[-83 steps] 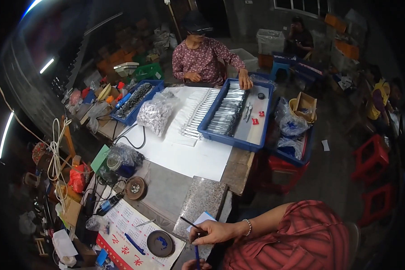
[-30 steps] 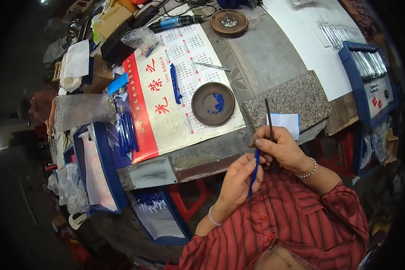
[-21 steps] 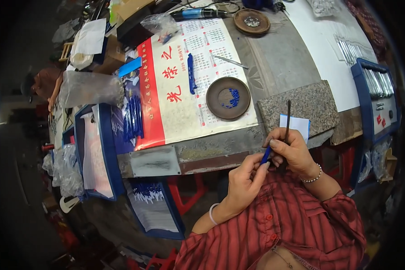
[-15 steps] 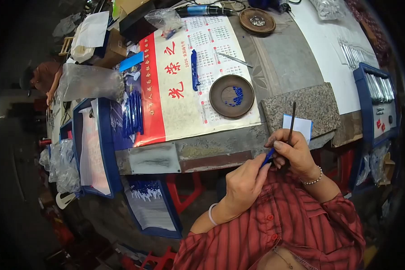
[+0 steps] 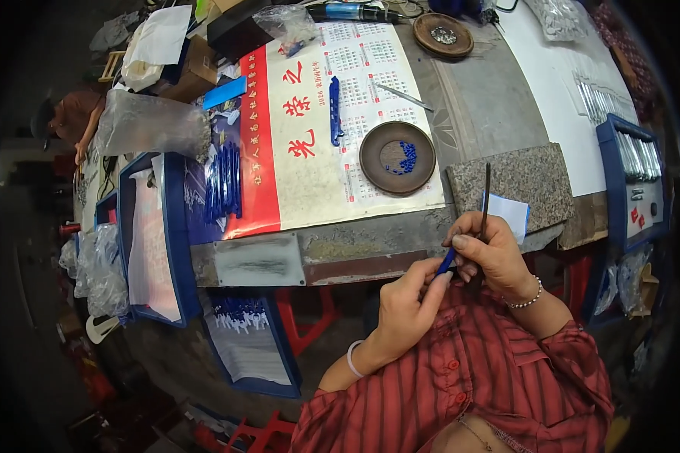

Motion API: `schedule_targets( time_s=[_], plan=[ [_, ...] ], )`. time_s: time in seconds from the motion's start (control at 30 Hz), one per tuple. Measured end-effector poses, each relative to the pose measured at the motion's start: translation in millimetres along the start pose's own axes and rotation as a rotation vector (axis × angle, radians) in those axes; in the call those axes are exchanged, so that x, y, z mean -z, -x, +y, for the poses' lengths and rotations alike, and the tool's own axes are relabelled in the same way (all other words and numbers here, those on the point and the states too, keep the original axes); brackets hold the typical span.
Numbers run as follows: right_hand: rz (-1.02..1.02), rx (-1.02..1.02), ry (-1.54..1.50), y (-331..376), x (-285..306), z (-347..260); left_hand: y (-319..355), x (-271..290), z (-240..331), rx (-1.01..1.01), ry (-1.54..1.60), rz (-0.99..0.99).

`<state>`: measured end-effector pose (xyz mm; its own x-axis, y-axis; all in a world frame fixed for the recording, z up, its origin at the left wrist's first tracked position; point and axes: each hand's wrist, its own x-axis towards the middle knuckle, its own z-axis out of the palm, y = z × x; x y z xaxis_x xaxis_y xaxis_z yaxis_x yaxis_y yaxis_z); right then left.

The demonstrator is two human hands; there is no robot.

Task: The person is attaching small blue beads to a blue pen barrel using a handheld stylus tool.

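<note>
My left hand [image 5: 404, 308] is closed on a slim blue stick-like piece [image 5: 446, 261] in front of the table edge. Close beside it, my right hand [image 5: 499, 257] grips a thin dark rod [image 5: 487, 185] that stands nearly upright. The right fingertips are close to the upper end of the blue piece; whether they touch it I cannot tell. My palms and the lower part of the rod are hidden. Past my hands, a white paper with a blue edge [image 5: 512, 217] lies on a speckled stone slab [image 5: 559, 177].
A round brown dish [image 5: 374, 170] with small blue bits sits on a calendar sheet [image 5: 302, 200]. Beyond it lie a blue strip [image 5: 335, 113] and a metal tool [image 5: 404, 97]. Blue trays stand left [image 5: 175, 249] and right [image 5: 616, 181]; another dish [image 5: 423, 30] is at the back.
The whole view has shifted slightly, so the table things appear a little further right. My left fingers have moved a little along the blue piece. Both hands keep their holds.
</note>
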<state>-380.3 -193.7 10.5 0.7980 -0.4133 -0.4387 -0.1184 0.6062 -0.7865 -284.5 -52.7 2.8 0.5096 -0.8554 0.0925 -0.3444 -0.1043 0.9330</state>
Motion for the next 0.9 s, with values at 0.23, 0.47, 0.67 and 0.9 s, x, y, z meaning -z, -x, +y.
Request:
schedule_targets(
  time_s=[0.23, 0.47, 0.67, 0.9],
  plan=[
    [-0.078, -0.033, 0.087, -18.4, -15.6, -1.5, -5.1, 23.7, -22.0, 0.759, 1.367, -0.332],
    [-0.077, -0.087, 0.072, -30.8, -23.8, -0.3, -6.5, 30.0, -40.6, 0.849, 1.712, -0.377],
    [-0.083, -0.063, 0.075, -35.9, -25.5, 3.5, -6.5, 33.4, -37.9, 0.821, 1.618, -0.326],
    [0.036, 0.026, -0.028, -34.1, -23.5, 5.7, -5.9, 54.9, -39.1, 0.574, 1.647, -0.116]
  ],
)
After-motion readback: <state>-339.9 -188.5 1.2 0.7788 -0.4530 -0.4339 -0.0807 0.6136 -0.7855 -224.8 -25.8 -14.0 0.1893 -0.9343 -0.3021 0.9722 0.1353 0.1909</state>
